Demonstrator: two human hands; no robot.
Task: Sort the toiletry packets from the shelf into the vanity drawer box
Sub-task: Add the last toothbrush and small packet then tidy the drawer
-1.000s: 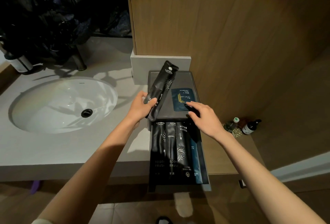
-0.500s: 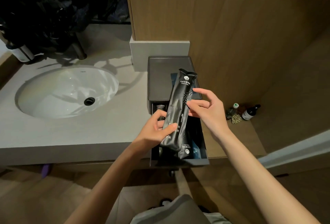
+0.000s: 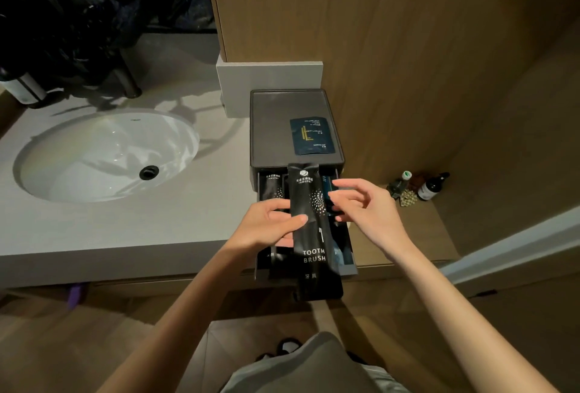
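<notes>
My left hand [image 3: 266, 225] pinches a long black toothbrush packet [image 3: 312, 235] at its left edge and holds it lengthwise over the open drawer [image 3: 350, 254] of the dark vanity box [image 3: 273, 116]. My right hand [image 3: 364, 207] hovers at the packet's right side, fingers loosely spread, touching or nearly touching it. Other black packets [image 3: 271, 187] and a blue one [image 3: 329, 184] lie in the drawer beneath. A dark blue square packet [image 3: 312, 135] lies on the box's lid.
A white sink basin [image 3: 106, 154] is set in the grey counter [image 3: 125, 226] to the left. Small bottles [image 3: 433, 187] stand on the wooden shelf at right. A wooden wall [image 3: 392, 32] rises behind the box.
The packet has swung from tilted to lying straight along the drawer and lower. My right hand's fingers have drawn slightly off it. The view has shifted back.
</notes>
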